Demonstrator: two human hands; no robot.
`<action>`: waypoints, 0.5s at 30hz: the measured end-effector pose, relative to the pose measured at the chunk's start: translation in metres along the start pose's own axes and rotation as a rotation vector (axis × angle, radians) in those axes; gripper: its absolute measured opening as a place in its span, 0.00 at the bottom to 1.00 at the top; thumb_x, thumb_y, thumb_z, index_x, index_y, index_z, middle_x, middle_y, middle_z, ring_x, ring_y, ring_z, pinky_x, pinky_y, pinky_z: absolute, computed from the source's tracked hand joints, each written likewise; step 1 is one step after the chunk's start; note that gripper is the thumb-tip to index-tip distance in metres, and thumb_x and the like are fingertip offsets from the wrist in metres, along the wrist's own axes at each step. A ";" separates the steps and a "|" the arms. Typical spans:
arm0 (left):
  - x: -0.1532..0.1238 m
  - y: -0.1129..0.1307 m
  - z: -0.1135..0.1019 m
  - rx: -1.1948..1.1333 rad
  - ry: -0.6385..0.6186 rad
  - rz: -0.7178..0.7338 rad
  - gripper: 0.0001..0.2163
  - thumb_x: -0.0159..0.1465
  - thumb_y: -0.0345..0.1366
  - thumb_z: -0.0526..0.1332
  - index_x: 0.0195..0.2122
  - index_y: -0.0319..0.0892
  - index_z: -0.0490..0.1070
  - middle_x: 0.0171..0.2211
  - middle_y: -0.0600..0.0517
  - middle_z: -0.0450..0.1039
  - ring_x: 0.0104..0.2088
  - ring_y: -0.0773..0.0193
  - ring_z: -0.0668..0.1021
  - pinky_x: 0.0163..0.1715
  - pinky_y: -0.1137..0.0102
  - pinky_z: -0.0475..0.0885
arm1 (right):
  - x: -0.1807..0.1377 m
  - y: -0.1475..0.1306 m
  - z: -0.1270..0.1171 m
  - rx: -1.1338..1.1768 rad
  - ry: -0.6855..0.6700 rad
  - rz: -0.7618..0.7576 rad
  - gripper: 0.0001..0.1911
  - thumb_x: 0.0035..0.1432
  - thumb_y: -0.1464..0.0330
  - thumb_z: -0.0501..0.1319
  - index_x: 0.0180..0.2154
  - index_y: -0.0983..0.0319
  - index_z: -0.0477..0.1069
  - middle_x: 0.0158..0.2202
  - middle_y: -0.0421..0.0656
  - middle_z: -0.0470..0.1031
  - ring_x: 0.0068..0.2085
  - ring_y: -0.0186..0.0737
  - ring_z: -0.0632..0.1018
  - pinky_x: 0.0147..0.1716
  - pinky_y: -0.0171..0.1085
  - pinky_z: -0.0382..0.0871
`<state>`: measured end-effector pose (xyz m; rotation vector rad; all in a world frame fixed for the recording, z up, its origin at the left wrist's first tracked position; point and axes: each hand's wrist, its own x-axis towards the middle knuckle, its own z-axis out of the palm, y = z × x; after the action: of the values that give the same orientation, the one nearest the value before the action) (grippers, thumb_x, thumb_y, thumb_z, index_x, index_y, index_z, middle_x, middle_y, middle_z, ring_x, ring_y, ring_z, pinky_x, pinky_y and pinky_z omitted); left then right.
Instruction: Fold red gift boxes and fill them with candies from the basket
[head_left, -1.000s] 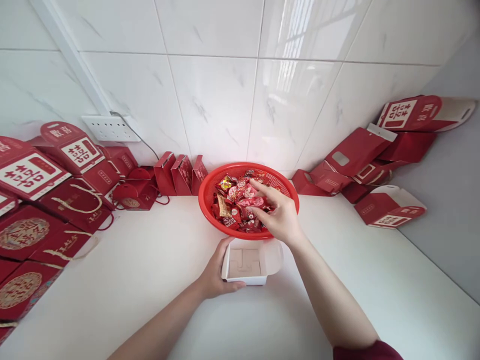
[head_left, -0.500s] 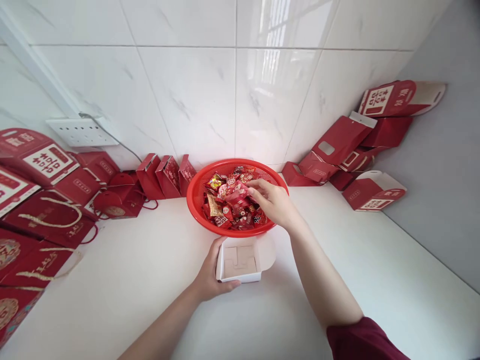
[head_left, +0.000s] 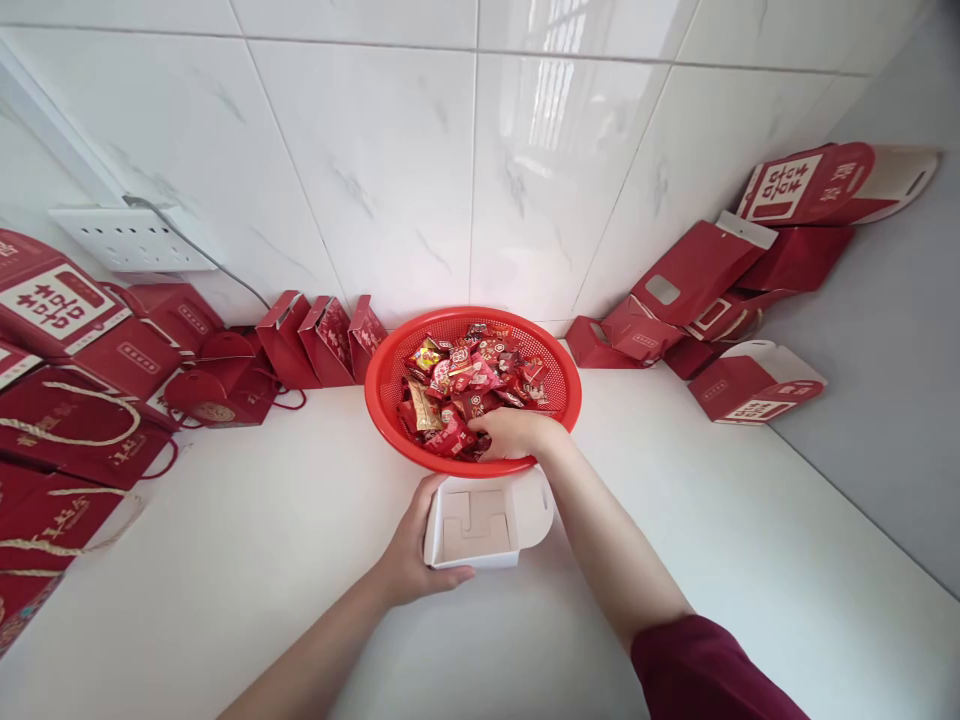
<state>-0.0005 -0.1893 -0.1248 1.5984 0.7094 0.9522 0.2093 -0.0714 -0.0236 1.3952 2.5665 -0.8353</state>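
A round red basket (head_left: 391, 350) full of wrapped candies (head_left: 465, 385) stands against the tiled wall. In front of it sits a small open white box (head_left: 475, 525), empty inside. My left hand (head_left: 409, 550) grips the box's left side. My right hand (head_left: 514, 433) is curled down into the near edge of the basket, fingers closed among the candies; what they hold is hidden.
Red gift boxes and bags (head_left: 90, 390) pile up along the left. Three small red boxes (head_left: 322, 340) lean on the wall beside the basket. More flat and folded red boxes (head_left: 720, 300) lie at the right. A white power strip (head_left: 131, 240) is on the wall.
My right hand has drawn back from the middle of the basket to its near edge and its fingers have closed into the candies. The left hand stays on the box.
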 end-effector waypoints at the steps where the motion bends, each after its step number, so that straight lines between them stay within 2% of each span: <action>1: 0.000 0.000 0.000 -0.001 0.000 0.000 0.44 0.52 0.41 0.73 0.65 0.49 0.49 0.60 0.41 0.59 0.60 0.41 0.67 0.58 0.50 0.65 | 0.000 0.000 -0.001 0.002 -0.009 -0.015 0.12 0.49 0.69 0.67 0.39 0.61 0.77 0.41 0.49 0.81 0.39 0.51 0.79 0.31 0.37 0.65; 5: 0.000 0.001 0.000 -0.026 -0.014 -0.002 0.44 0.51 0.41 0.73 0.65 0.49 0.50 0.61 0.41 0.58 0.61 0.40 0.66 0.58 0.50 0.66 | -0.007 0.007 -0.009 0.073 -0.001 -0.118 0.10 0.52 0.71 0.65 0.39 0.60 0.78 0.43 0.46 0.81 0.42 0.47 0.80 0.38 0.36 0.69; 8: 0.000 0.000 0.000 -0.036 -0.014 -0.006 0.45 0.51 0.41 0.73 0.65 0.49 0.49 0.62 0.41 0.57 0.61 0.39 0.66 0.59 0.50 0.65 | -0.018 0.013 -0.013 0.465 -0.024 -0.258 0.13 0.58 0.67 0.63 0.46 0.59 0.77 0.43 0.43 0.81 0.44 0.43 0.81 0.45 0.37 0.72; 11: 0.000 -0.001 -0.001 -0.038 -0.014 -0.012 0.45 0.51 0.40 0.73 0.66 0.50 0.49 0.63 0.41 0.56 0.62 0.39 0.65 0.59 0.50 0.65 | -0.028 0.019 -0.016 0.932 -0.068 -0.347 0.20 0.60 0.62 0.64 0.53 0.62 0.74 0.45 0.45 0.81 0.46 0.44 0.82 0.47 0.41 0.75; 13: 0.000 -0.002 -0.001 -0.035 -0.019 -0.008 0.45 0.52 0.40 0.73 0.66 0.49 0.48 0.64 0.40 0.55 0.63 0.39 0.65 0.60 0.49 0.64 | -0.032 0.021 -0.017 1.041 -0.074 -0.386 0.21 0.58 0.60 0.66 0.50 0.64 0.76 0.46 0.48 0.81 0.48 0.45 0.81 0.48 0.42 0.76; 15: 0.000 -0.002 -0.001 -0.028 -0.019 0.003 0.45 0.52 0.40 0.73 0.66 0.49 0.48 0.63 0.40 0.56 0.62 0.39 0.65 0.60 0.49 0.64 | -0.034 0.023 -0.019 1.028 -0.053 -0.409 0.20 0.56 0.59 0.68 0.45 0.66 0.78 0.46 0.49 0.81 0.48 0.46 0.81 0.49 0.42 0.76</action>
<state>-0.0013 -0.1885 -0.1267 1.5824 0.6780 0.9446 0.2507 -0.0775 -0.0056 0.8931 2.4506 -2.4354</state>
